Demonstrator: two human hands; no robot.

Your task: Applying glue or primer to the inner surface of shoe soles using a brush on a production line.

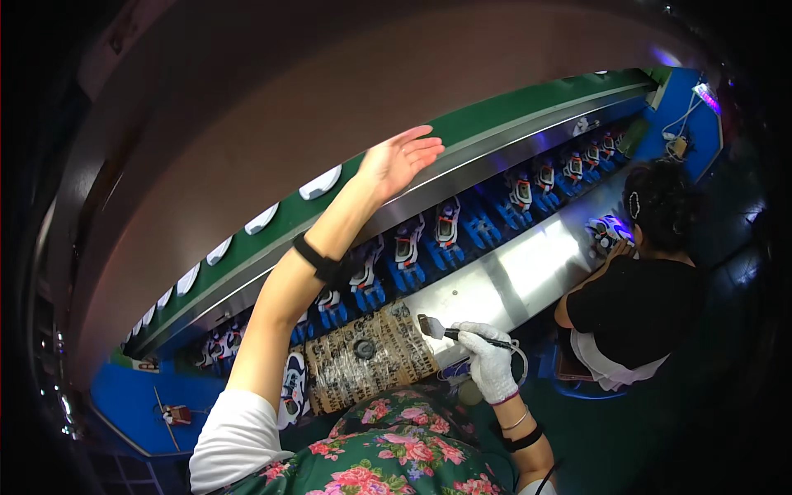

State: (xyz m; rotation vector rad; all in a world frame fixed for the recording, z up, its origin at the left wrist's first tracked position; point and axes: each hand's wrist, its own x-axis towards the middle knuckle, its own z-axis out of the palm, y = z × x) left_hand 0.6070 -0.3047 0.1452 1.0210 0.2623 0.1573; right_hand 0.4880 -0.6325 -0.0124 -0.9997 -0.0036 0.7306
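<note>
My bare left hand (402, 162) reaches out over the green conveyor belt (466, 124), fingers stretched and palm showing, with nothing in it. White shoe soles (320, 183) lie in a row on that belt, left of the hand. My right hand (492, 363), in a white knitted glove, is closed round the black handle of a flat brush (452, 333). The brush head points left above the metal worktop (462, 289). Below the belt, shoe uppers (446, 225) sit on blue holders. Another white and dark shoe (292, 388) rests beside my left upper arm.
Brown tape and clear film cover the near worktop section (371, 351). A co-worker (631, 297) in black sits at the right, hands at a shoe (610, 230) lit purple. A purple lamp (706, 97) hangs at the far right. Blue panels (124, 412) stand at both ends.
</note>
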